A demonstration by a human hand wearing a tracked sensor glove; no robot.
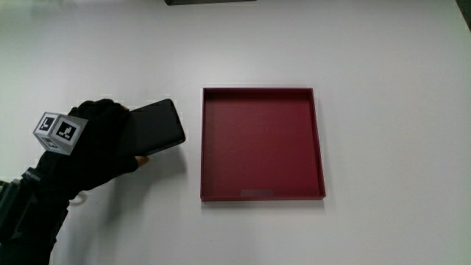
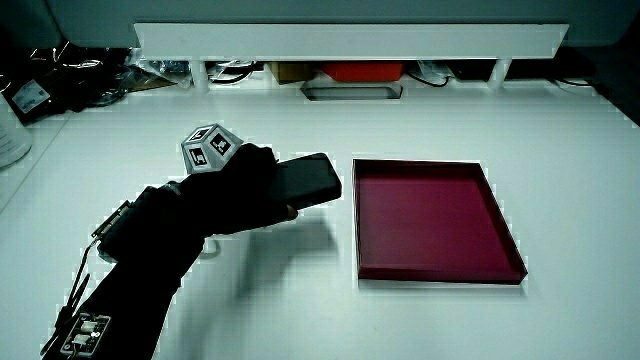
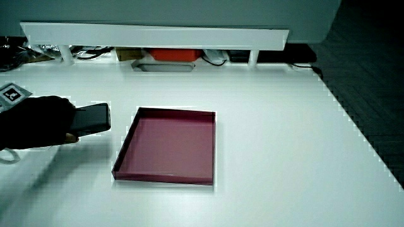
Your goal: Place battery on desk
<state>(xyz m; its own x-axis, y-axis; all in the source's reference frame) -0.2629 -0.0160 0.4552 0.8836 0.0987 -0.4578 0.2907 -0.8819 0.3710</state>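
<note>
The battery [image 1: 156, 126] is a flat black slab with rounded corners, held in the gloved hand [image 1: 99, 147] beside the red tray [image 1: 262, 193]. In both side views the battery [image 2: 308, 180] [image 3: 92, 118] sits slightly above the white table, casting a shadow beneath it. The hand [image 2: 230, 190] [image 3: 35, 122] wraps its fingers around the slab's end away from the tray. A patterned cube [image 1: 59, 132] rides on the glove's back. The tray holds nothing.
A low white partition [image 2: 350, 40] runs along the table's edge farthest from the person, with cables and an orange item under it. A grey slot plate [image 2: 353, 92] lies near the partition. A cable trails from the forearm [image 2: 120, 290].
</note>
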